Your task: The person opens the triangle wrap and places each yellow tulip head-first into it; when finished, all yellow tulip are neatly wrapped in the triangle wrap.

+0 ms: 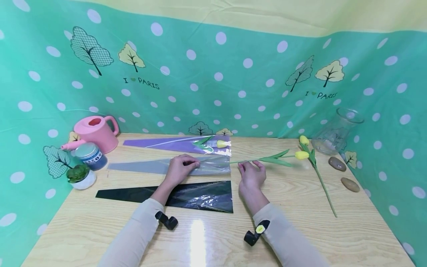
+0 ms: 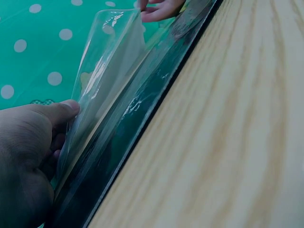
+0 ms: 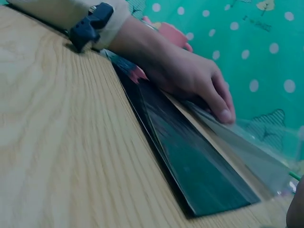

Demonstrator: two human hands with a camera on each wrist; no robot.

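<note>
My left hand [image 1: 178, 171] pinches the edge of a grey, clear-fronted flower sleeve [image 1: 140, 167]. In the left wrist view the sleeve's clear film [image 2: 107, 52] stands raised from its backing at the wide end. My right hand [image 1: 252, 177] holds a yellow tulip [image 1: 301, 155] by its green stem, the bloom pointing right. The stem reaches left into the sleeve's wide mouth. Behind lies a purple sleeve [image 1: 160, 142] with another yellow tulip [image 1: 221, 144] inside. Nearer, under my left forearm, is a black sleeve [image 1: 130, 193].
A third yellow tulip [image 1: 321, 181] lies at the right, beside a glass vase [image 1: 328, 142] and two brown stones [image 1: 349, 184]. At the left stand a pink watering can [image 1: 100, 135], a blue jar [image 1: 95, 159] and a potted succulent [image 1: 81, 180]. Polka-dot cloth [image 1: 207, 96] encloses the table.
</note>
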